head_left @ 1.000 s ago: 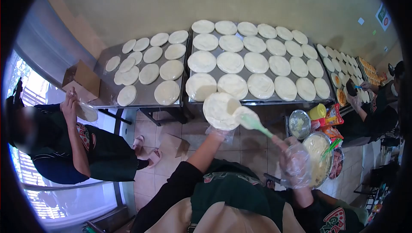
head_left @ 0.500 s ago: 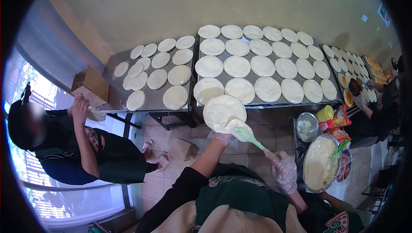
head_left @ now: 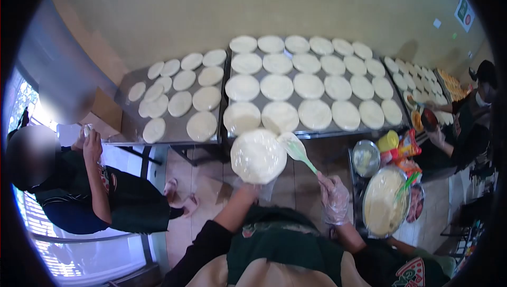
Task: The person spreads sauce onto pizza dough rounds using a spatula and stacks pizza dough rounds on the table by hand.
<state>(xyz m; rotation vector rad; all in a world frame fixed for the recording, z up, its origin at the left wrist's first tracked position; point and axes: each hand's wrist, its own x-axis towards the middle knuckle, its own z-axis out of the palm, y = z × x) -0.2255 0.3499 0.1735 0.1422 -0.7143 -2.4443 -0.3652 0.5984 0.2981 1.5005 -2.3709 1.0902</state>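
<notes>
My left hand, in a clear plastic glove, supports a round dough base from below; its fingers are mostly hidden under the disc. A glossy cream-coloured spread covers the top of that base. In my gloved right hand is the handle of a pale green spatula, its head smeared with cream and at the right edge of the base. To the right, a large bowl of cream-coloured mixture has a bright green utensil in it.
Round dough bases stand in rows on the middle table and the left table. A smaller metal bowl and a yellow container are at the right. One person stands left, another right. A cardboard box is at the left.
The spatula has moved from over the base to its right edge. The base in my left hand has shifted slightly left and shows a fuller, glossier coat. The person at the left has lowered their hands.
</notes>
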